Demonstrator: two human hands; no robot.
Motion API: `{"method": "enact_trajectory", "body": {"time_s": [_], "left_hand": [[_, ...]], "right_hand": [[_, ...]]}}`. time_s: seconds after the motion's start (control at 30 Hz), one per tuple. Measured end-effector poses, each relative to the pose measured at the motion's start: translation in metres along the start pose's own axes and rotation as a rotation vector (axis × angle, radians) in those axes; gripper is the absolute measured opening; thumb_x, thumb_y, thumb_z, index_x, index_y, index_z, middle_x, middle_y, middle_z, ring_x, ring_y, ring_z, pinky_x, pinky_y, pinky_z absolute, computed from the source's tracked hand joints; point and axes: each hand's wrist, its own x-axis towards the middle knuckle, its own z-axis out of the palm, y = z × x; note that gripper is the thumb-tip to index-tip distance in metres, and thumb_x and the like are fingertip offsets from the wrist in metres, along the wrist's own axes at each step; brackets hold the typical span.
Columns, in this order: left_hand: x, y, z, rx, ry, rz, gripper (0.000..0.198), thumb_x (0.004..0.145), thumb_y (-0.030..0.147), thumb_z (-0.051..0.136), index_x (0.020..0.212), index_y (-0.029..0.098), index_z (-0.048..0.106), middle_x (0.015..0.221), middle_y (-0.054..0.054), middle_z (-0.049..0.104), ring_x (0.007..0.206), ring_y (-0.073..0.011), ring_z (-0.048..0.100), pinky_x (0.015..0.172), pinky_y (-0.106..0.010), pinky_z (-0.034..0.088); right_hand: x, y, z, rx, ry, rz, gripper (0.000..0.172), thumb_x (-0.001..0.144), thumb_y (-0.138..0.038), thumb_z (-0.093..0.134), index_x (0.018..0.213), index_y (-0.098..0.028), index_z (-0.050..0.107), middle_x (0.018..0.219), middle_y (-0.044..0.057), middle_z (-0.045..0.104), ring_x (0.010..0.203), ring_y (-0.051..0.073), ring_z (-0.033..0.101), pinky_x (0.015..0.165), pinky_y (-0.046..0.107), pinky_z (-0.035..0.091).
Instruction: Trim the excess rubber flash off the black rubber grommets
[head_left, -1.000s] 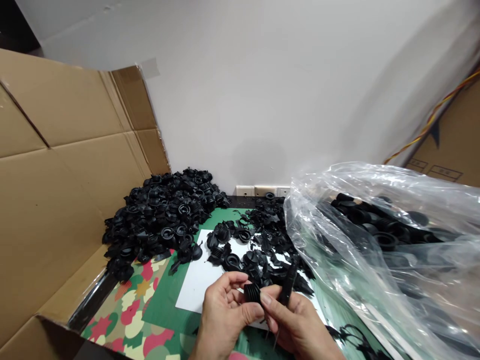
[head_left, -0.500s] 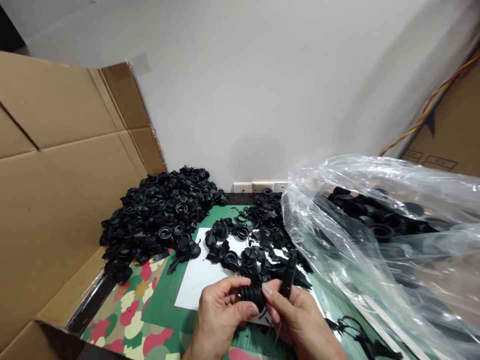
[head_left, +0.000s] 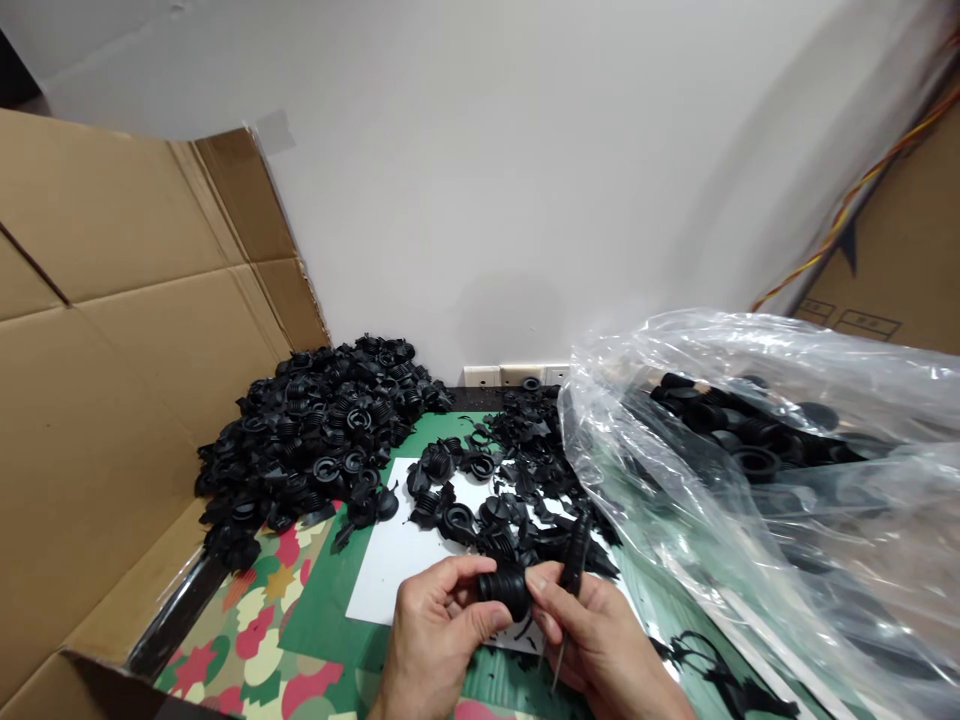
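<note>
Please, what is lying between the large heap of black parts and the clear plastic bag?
In the head view, loose black parts and black scraps lie there, partly over a white sheet.
</note>
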Motion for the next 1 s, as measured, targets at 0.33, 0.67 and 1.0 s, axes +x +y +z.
{"method": "enact_trajectory", "body": {"time_s": [0.33,0.67,1.0], "left_hand": [[0.004,-0.006,-0.002,0.095,0.027,0.253,0.031,0.056,0.01,0.078,0.085,0.02,0.076,0.08,-0.002,0.068,0.068,-0.0162,0.061,0.061,-0.022,0.05],[-0.006,-0.013,0.005,0.014,0.228,0.302,0.036,0.056,0.003,0.067,0.088,0.019,0.07,0.089,-0.003,0.071,0.082,-0.02,0.064,0.074,-0.027,0.052],[-0.007,-0.009,0.01,-0.084,0.259,0.324,0.046,0.051,0.0,0.06,0.091,0.02,0.068,0.092,-0.003,0.07,0.087,-0.0203,0.063,0.075,-0.027,0.051]], "right_hand": [[0.0,0.003,0.0,-0.149,-0.021,-0.097,0.047,0.06,-0.057,0.073,0.052,-0.017,0.051,0.042,-0.008,0.038,0.038,0.004,0.024,0.038,0.02,0.015],[0.002,0.019,-0.002,-0.224,-0.021,-0.219,0.048,0.057,-0.058,0.076,0.077,-0.014,0.069,0.048,-0.002,0.055,0.047,0.013,0.048,0.05,0.025,0.038],[-0.004,0.011,0.007,-0.21,0.001,-0.244,0.042,0.057,-0.053,0.078,0.074,-0.015,0.073,0.045,-0.003,0.052,0.046,0.012,0.043,0.049,0.024,0.034]]}}
